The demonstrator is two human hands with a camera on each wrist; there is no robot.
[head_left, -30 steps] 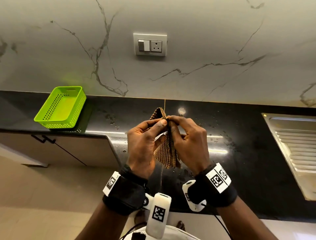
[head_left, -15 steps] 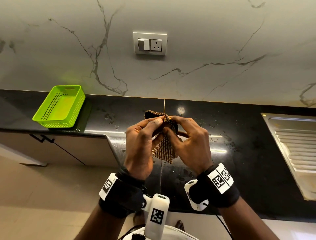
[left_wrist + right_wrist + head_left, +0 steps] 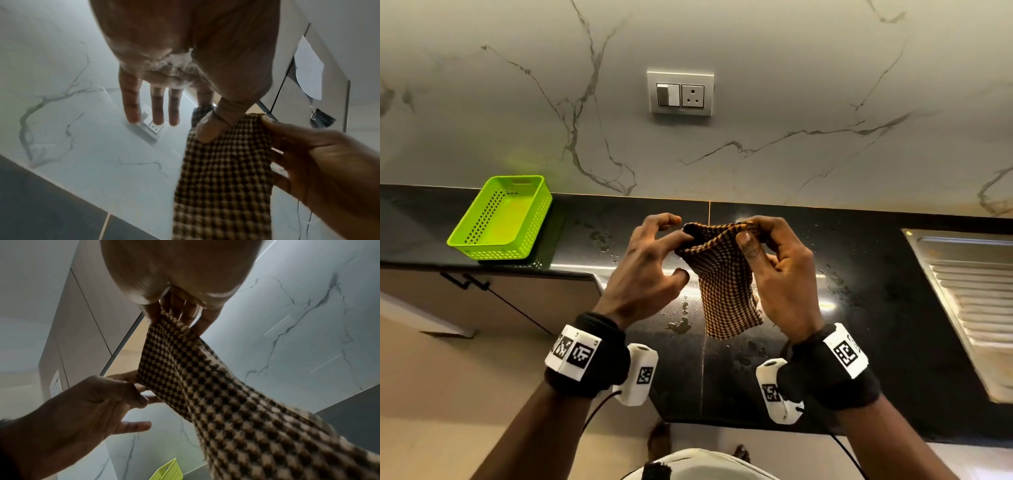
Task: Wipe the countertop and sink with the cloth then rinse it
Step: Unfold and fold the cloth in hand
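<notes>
Checked cloth (image 3: 726, 274) pinched at its top edge by both hands.

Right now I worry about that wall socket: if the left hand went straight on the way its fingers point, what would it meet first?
Probably the marble wall at the switch and socket plate. The left hand pinches the cloth, and its free fingers point there with nothing between, though depth is unclear.

Warm, even light fills the head view, with glare streaks on the black countertop (image 3: 859, 274) and wide-angle bending at the edges. Both wrist views are dimmer, bluish and softly blurred.
</notes>
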